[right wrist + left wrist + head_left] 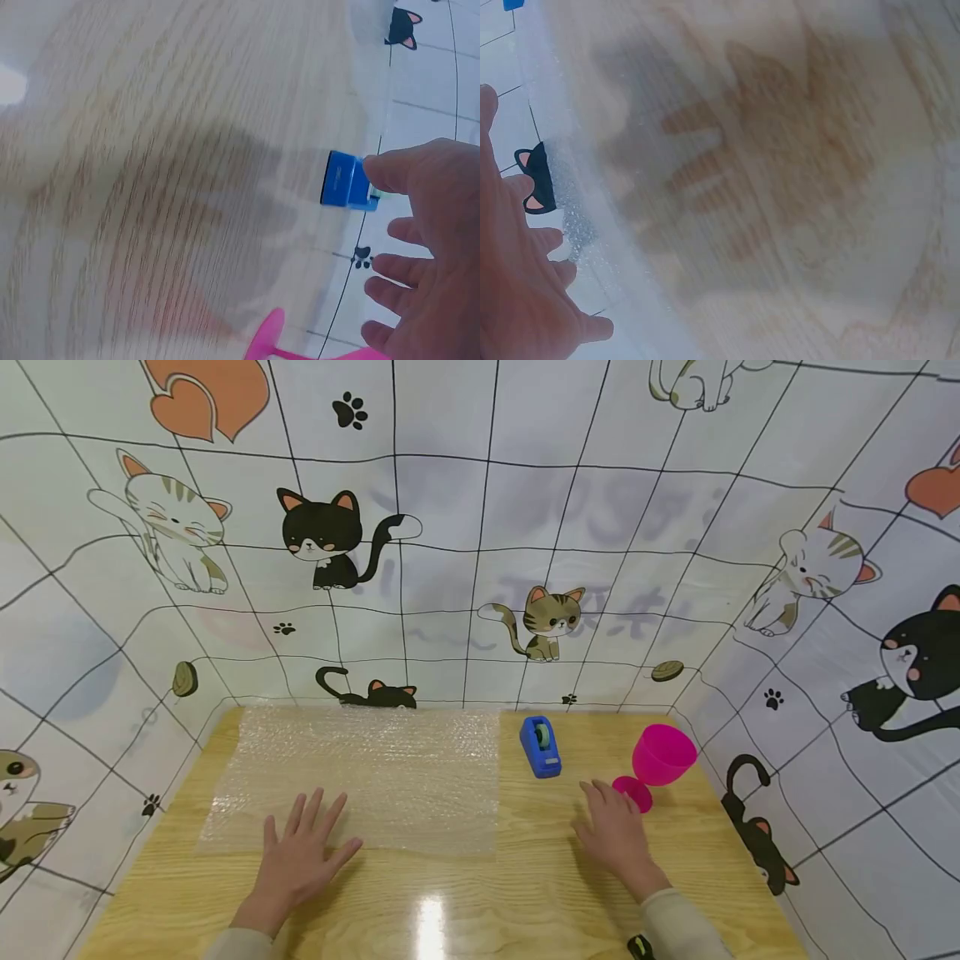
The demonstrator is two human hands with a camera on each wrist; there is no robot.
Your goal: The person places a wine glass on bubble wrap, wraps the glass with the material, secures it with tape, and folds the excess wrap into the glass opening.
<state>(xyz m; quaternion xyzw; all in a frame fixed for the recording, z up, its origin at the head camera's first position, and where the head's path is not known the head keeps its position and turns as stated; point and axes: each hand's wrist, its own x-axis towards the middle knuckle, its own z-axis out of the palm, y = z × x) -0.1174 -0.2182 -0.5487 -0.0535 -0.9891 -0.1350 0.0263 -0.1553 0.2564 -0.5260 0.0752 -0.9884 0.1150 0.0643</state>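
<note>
A flat sheet of clear bubble wrap (375,760) covers the back left of the wooden table. My left hand (296,860), fingers spread, hovers over its near edge and holds nothing; its shadow falls on the tabletop in the left wrist view. My right hand (613,835) is held above the table with relaxed fingers and nothing in them, just in front of the round foot of a bright pink goblet (664,754). The goblet stands upright, its foot and stem (266,334) showing in the right wrist view. Behind the right hand sits a blue tape dispenser (542,747) with a roll in it.
The wooden table (427,893) meets cat-printed white sheeting (450,568) at its back and sides. A small dark object with yellow-green marks (640,947) shows beside the right sleeve at the bottom of the head view.
</note>
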